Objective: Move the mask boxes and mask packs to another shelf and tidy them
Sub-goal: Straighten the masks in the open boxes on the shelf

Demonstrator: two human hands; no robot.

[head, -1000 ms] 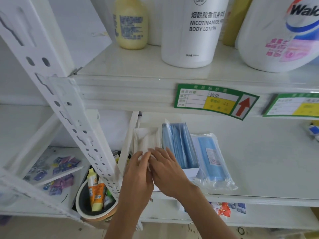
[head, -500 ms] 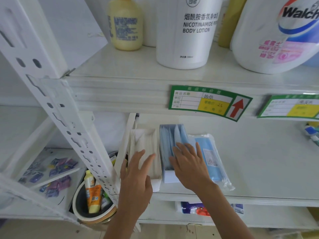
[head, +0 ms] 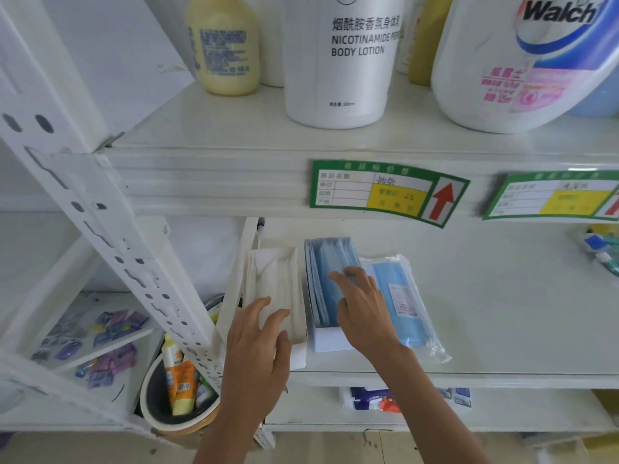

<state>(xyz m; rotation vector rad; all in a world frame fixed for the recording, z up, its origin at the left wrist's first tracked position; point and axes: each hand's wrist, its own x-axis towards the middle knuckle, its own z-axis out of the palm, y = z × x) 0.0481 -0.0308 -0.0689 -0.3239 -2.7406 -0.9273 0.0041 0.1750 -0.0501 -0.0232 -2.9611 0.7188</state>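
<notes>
We are lining up the masks on the shelf.

Near the shelf's (head: 502, 329) front left corner we see the white box (head: 278, 289), the blue box (head: 326, 289) and the blue pack (head: 402, 296) side by side. Our left hand (head: 258, 349) rests on the white box with loose fingers. Our right hand (head: 363, 309) lies flat on the blue box, fingers straight. We think only small straightening is left.

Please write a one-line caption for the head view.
Left hand on white mask box, right hand on blue mask box.
</notes>
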